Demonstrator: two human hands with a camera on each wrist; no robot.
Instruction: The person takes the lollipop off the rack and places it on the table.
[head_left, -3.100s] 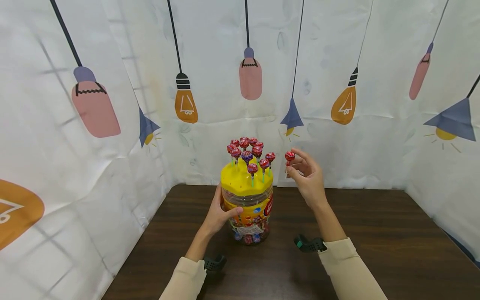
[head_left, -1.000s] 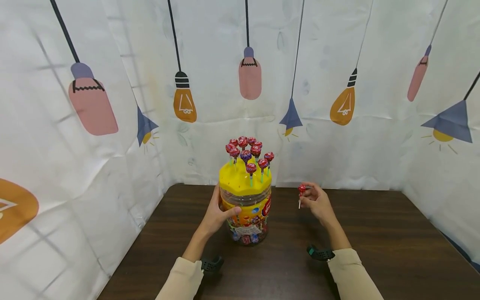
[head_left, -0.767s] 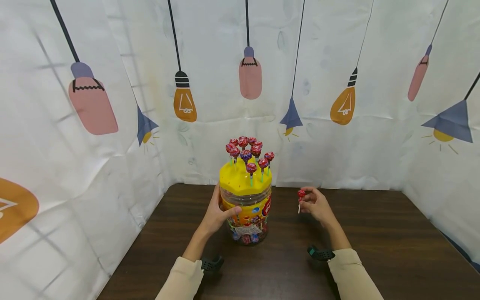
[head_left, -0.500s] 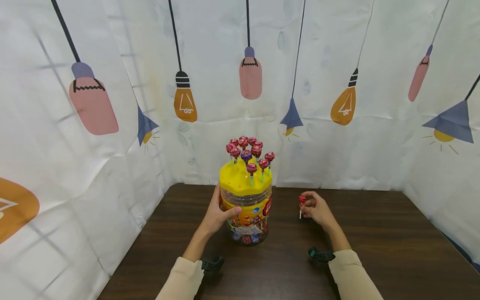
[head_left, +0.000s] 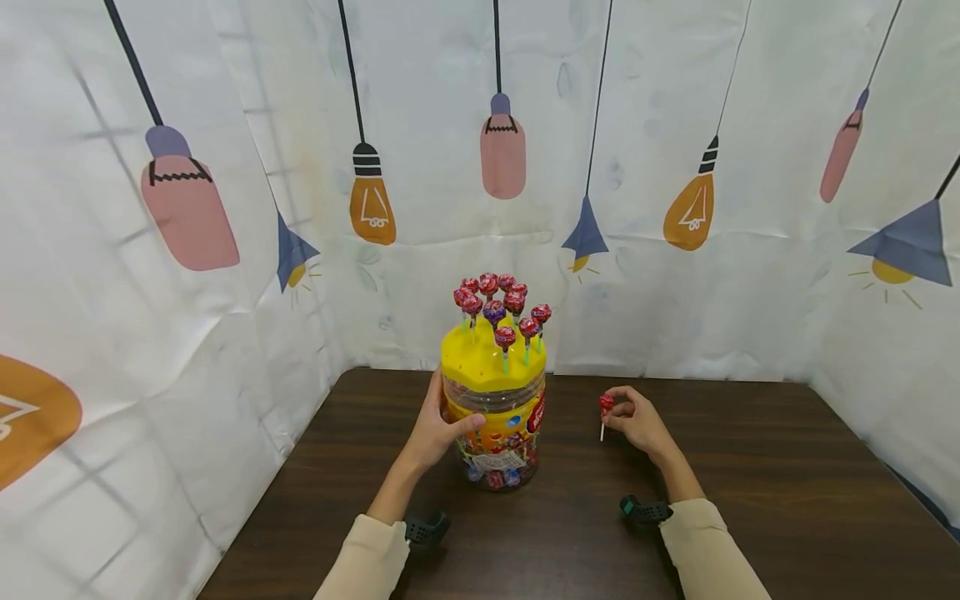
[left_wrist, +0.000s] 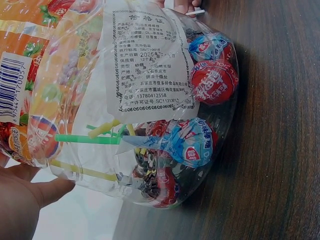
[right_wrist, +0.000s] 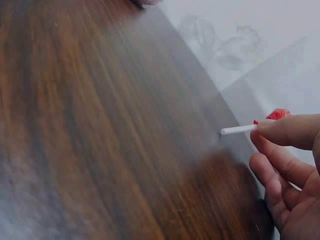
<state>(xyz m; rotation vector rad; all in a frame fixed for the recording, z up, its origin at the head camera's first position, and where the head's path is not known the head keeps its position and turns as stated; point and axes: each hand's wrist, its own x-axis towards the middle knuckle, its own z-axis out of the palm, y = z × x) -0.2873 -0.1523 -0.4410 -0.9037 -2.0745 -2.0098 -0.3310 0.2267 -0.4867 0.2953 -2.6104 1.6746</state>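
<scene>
In the head view a large clear candy jar (head_left: 491,429) with a yellow lid (head_left: 468,362) stands on the dark table. Several wrapped lollipops (head_left: 505,337) stick up from that lid, mostly red, one purple. My left hand (head_left: 431,429) grips the jar's left side, thumb across its front. To the jar's right, low over the table, my right hand (head_left: 637,421) pinches a red-wrapped lollipop (head_left: 606,402) upright, its white stick (right_wrist: 239,129) pointing down. Inside the jar, the left wrist view shows blue-wrapped (left_wrist: 192,142) and red-wrapped lollipops (left_wrist: 215,81) behind a printed white label (left_wrist: 150,65).
The brown wooden table (head_left: 750,467) extends to both sides of the jar. White curtains (head_left: 450,217) printed with hanging lamps close off the back and sides. A dark band (head_left: 645,510) is on the right wrist, another band (head_left: 427,528) on the left.
My right hand has come down and slightly right with the lollipop, from beside the lid to low over the table, and moves little lately. My left hand stays on the jar.
</scene>
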